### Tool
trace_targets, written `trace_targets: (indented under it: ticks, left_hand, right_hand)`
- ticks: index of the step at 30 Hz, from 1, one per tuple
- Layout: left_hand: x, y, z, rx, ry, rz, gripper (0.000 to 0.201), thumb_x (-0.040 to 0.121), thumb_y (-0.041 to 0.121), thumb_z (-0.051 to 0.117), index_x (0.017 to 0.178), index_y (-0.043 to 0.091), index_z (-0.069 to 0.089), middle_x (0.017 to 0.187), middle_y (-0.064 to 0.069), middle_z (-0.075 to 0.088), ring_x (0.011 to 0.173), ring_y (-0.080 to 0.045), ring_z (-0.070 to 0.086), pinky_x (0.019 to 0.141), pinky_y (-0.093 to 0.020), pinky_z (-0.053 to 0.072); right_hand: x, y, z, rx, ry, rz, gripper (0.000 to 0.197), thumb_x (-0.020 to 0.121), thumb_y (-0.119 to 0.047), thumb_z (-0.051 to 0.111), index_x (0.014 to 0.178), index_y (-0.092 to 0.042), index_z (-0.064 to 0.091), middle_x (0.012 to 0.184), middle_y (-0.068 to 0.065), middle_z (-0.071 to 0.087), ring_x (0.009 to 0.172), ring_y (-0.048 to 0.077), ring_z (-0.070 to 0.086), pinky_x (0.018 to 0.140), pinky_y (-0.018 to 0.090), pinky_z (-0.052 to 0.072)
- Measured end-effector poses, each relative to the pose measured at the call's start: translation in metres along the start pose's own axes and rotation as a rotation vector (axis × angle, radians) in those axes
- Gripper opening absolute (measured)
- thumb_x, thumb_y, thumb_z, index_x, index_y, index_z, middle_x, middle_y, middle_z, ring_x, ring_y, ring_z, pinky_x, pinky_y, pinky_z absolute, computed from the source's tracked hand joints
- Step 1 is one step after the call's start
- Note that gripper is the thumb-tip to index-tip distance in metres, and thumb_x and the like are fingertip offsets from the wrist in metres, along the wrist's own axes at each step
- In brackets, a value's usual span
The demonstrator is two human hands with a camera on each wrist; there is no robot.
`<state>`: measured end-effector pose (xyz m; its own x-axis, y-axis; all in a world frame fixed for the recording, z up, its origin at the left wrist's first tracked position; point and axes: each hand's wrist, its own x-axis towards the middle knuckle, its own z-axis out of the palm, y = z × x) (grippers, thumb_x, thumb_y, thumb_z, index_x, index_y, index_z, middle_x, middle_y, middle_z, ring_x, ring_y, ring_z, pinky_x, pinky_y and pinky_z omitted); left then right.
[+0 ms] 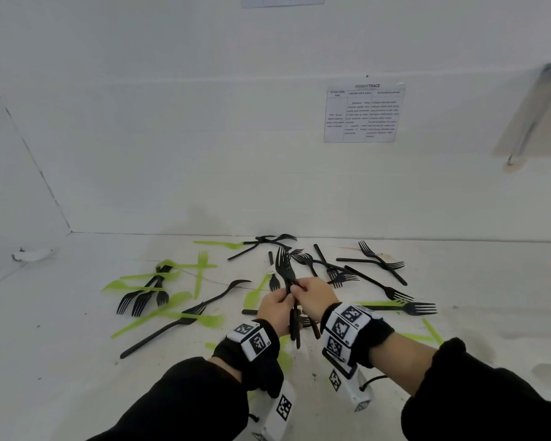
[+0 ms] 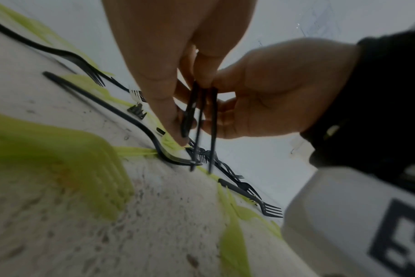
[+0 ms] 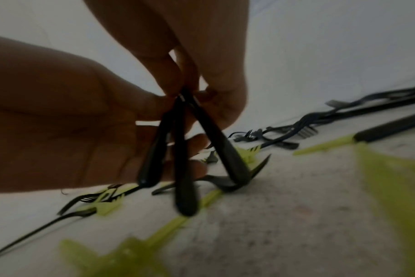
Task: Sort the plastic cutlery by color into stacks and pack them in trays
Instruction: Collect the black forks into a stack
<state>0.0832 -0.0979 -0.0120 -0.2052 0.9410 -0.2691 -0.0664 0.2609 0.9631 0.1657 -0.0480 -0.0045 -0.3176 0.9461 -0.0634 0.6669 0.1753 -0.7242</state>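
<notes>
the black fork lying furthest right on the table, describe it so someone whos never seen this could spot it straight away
Start from the printed sheet on the back wall and drop down to the white table, right of both hands. The black fork lies flat there, prongs pointing right. Unlike the other black forks nearby, it lies alongside a green fork and reaches further right than any other black one.

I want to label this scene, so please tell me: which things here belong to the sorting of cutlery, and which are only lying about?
Belong to the job:
- black forks held together by the left hand and right hand
- loose black forks on the table
- green forks mixed among them

Only lying about:
- printed sheet on the wall
- small white thing at far left, too blurred to name
</notes>
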Motion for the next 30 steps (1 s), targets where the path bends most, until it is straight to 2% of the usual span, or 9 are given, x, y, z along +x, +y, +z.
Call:
trace_targets:
  ticks: [2, 8, 10, 14, 18, 20, 23, 27, 30]
  left_hand:
    - [0.004, -0.003, -0.003, 0.002, 0.014, 0.022, 0.024, 0.099, 0.013, 0.041, 0.109, 0.003, 0.061, 0.091, -0.017, 0.062, 0.083, -0.028, 0.059, 0.085, -0.049, 0.051]
    - [0.014, -0.006, -0.016, 0.065, 0.085, 0.034, 0.018, 0.096, 0.005, 0.040, 0.099, 0.008, 0.058, 0.087, -0.014, 0.067, 0.068, -0.026, 0.060, 0.068, -0.037, 0.053]
    - [0.019, -0.005, -0.028, 0.049, 0.184, 0.029, 0.017, 0.097, 0.005, 0.037, 0.095, 0.008, 0.053, 0.074, -0.004, 0.058, 0.057, -0.020, 0.053, 0.059, -0.029, 0.045]
    - [0.026, -0.003, -0.047, 0.121, 0.253, 0.002, 0.018, 0.097, 0.008, 0.036, 0.092, 0.015, 0.052, 0.073, -0.001, 0.053, 0.054, -0.017, 0.052, 0.053, -0.025, 0.042]
    - [0.030, -0.004, -0.047, 0.074, 0.237, -0.012, 0.018, 0.098, 0.010, 0.033, 0.097, 0.016, 0.050, 0.078, -0.001, 0.053, 0.051, -0.015, 0.047, 0.040, -0.020, 0.037]
    - [0.031, -0.003, -0.043, 0.074, 0.230, -0.003, 0.017, 0.098, 0.010, 0.035, 0.095, 0.016, 0.051, 0.078, -0.001, 0.055, 0.049, -0.014, 0.045, 0.041, -0.020, 0.034]
    - [0.031, -0.002, -0.034, 0.080, 0.197, 0.015, 0.016, 0.097, 0.011, 0.038, 0.096, 0.015, 0.054, 0.078, 0.000, 0.055, 0.049, -0.014, 0.044, 0.043, -0.022, 0.035]
    - [0.027, -0.004, -0.024, 0.057, 0.163, 0.011, 0.017, 0.096, 0.010, 0.039, 0.097, 0.016, 0.055, 0.077, 0.000, 0.054, 0.050, -0.013, 0.044, 0.043, -0.022, 0.036]
    - [0.025, -0.005, -0.018, 0.040, 0.138, -0.004, 0.017, 0.096, 0.009, 0.038, 0.098, 0.015, 0.054, 0.075, 0.000, 0.053, 0.049, -0.013, 0.044, 0.043, -0.023, 0.035]
  right_hand:
    - [0.002, -0.007, 0.007, -0.028, 0.005, 0.053, 0.031, 0.096, -0.022, 0.041, 0.108, -0.008, 0.066, 0.106, 0.014, 0.066, 0.098, 0.025, 0.058, 0.087, 0.031, 0.044]
    - [0.013, -0.025, 0.007, -0.032, -0.117, 0.186, 0.052, 0.100, -0.039, 0.022, 0.123, -0.006, 0.056, 0.131, 0.018, 0.050, 0.122, 0.032, 0.045, 0.103, 0.034, 0.034]
    - [0.021, -0.012, 0.002, -0.087, -0.124, 0.095, 0.046, 0.100, -0.037, 0.028, 0.126, -0.007, 0.052, 0.129, 0.015, 0.053, 0.122, 0.030, 0.047, 0.101, 0.032, 0.036]
    - [0.026, 0.018, 0.000, -0.641, -0.297, 0.004, 0.042, 0.085, -0.047, 0.056, 0.123, -0.030, 0.053, 0.128, 0.002, 0.045, 0.126, 0.025, 0.038, 0.105, 0.039, 0.034]
    - [0.028, 0.026, -0.006, -0.728, -0.251, -0.149, 0.020, 0.084, -0.025, 0.062, 0.103, -0.026, 0.065, 0.103, -0.001, 0.038, 0.116, 0.023, 0.044, 0.092, 0.033, 0.038]
    - [0.031, 0.027, -0.014, -0.737, -0.279, -0.135, 0.024, 0.085, -0.011, 0.053, 0.101, -0.025, 0.065, 0.109, 0.001, 0.048, 0.110, 0.023, 0.054, 0.079, 0.030, 0.043]
    - [0.034, 0.027, -0.022, -0.694, -0.347, -0.090, 0.029, 0.087, -0.007, 0.050, 0.108, -0.020, 0.064, 0.120, 0.006, 0.051, 0.109, 0.024, 0.054, 0.082, 0.031, 0.046]
    - [0.034, 0.028, -0.024, -0.646, -0.225, -0.035, 0.034, 0.091, -0.038, 0.046, 0.105, -0.009, 0.056, 0.105, 0.008, 0.051, 0.086, 0.024, 0.052, 0.074, 0.027, 0.043]
    - [0.033, 0.027, -0.016, -0.701, -0.247, 0.052, 0.047, 0.088, -0.051, 0.049, 0.088, -0.005, 0.057, 0.095, 0.010, 0.053, 0.091, 0.025, 0.058, 0.066, 0.025, 0.041]
